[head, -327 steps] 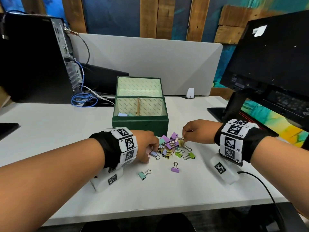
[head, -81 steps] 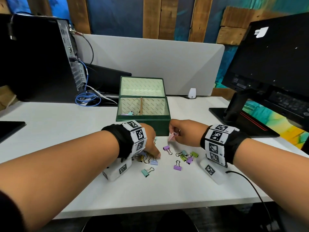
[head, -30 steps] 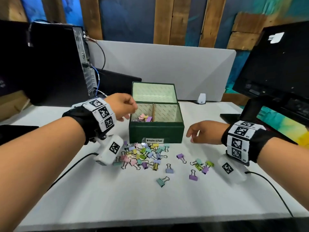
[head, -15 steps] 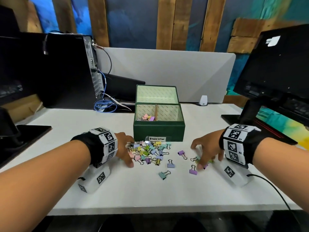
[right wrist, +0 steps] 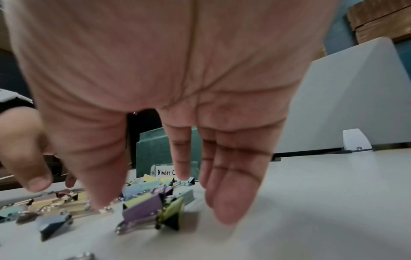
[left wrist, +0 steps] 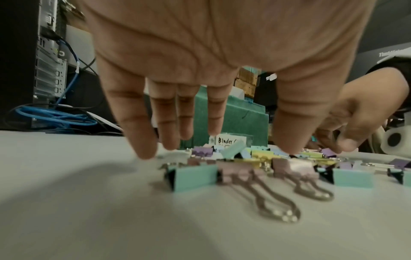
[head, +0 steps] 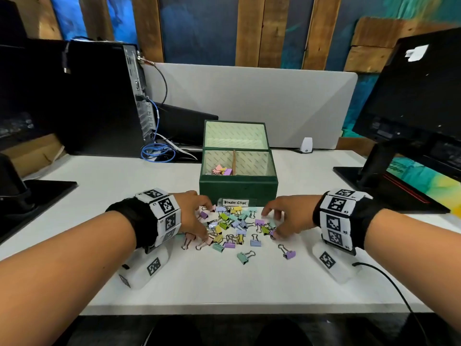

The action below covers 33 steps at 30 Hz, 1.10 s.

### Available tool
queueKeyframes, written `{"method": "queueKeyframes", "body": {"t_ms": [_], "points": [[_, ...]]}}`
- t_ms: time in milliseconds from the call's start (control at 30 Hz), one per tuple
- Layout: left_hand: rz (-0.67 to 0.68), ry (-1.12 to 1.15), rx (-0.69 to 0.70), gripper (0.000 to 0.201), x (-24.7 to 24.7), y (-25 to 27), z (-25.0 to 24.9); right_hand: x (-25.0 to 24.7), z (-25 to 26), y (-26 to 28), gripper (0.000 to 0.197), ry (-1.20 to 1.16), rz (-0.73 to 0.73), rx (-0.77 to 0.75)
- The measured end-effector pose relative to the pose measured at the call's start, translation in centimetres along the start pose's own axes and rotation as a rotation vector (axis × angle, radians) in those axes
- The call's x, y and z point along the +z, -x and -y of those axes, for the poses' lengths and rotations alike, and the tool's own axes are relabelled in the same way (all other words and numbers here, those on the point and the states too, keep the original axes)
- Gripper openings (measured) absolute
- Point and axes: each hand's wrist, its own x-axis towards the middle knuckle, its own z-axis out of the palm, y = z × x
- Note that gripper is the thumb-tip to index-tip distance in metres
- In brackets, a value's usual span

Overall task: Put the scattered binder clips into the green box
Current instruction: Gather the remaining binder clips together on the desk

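Observation:
The green box (head: 238, 189) stands open mid-table, with a few pastel clips (head: 220, 170) in its left compartment. In front of it, by a "Binder Clips" label (head: 235, 202), lies a pile of coloured binder clips (head: 232, 224). My left hand (head: 193, 216) is at the pile's left edge and my right hand (head: 284, 219) at its right edge. The left wrist view has my left hand (left wrist: 200, 73) spread, fingertips down beside a teal clip (left wrist: 193, 177). My right hand (right wrist: 177, 105) is also spread, straight fingers around a purple clip (right wrist: 142, 209). Neither hand holds a clip.
A teal clip (head: 243, 257) and a purple clip (head: 289, 253) lie apart, nearer me. A PC tower (head: 104, 96) and blue cable (head: 157, 152) sit back left. A monitor (head: 419, 96) and its base (head: 386, 188) stand right. A grey divider (head: 249, 103) lies behind.
My left hand dropped clips into the box a second ago and came back down to the pile. Both hands have since moved inward, and the right one has pushed its small cluster into the pile.

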Motion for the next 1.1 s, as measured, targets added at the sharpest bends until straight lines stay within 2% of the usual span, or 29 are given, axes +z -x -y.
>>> {"method": "queueKeyframes", "body": {"t_ms": [67,133,267,433,633,667,833,1000,1100], "points": [[0.011,-0.032,-0.028,0.08,0.0,0.4,-0.1,-0.1,0.1,0.3,0.077,-0.043,0.024,0.006],[0.077,-0.092,-0.048,0.088,0.2,0.6,-0.3,0.1,0.5,0.4,0.088,-0.013,0.056,-0.009],[0.138,-0.124,-0.013,0.097,0.2,0.2,-1.2,0.6,1.8,-0.4,0.092,0.163,0.029,-0.059],[0.122,-0.151,0.037,0.08,0.2,-0.5,-2.6,1.0,3.3,-1.5,0.073,0.199,-0.035,-0.112],[0.112,0.051,0.055,0.03,0.4,-1.3,-2.2,0.7,3.3,-2.1,0.058,0.123,-0.051,-0.115],[0.119,0.075,0.06,0.027,0.4,-1.3,-2.2,0.7,3.3,-2.1,0.055,0.115,-0.054,-0.116],[0.123,0.077,0.071,0.025,-0.1,-1.3,-2.4,0.9,3.0,-2.3,0.03,0.051,-0.081,-0.157],[0.097,-0.018,0.082,0.024,0.1,-1.5,-2.3,0.8,2.9,-2.3,0.03,0.062,-0.104,-0.181],[0.081,-0.026,0.1,0.04,0.2,-1.4,-2.2,0.7,2.8,-2.4,0.025,0.041,-0.123,-0.189]]}}
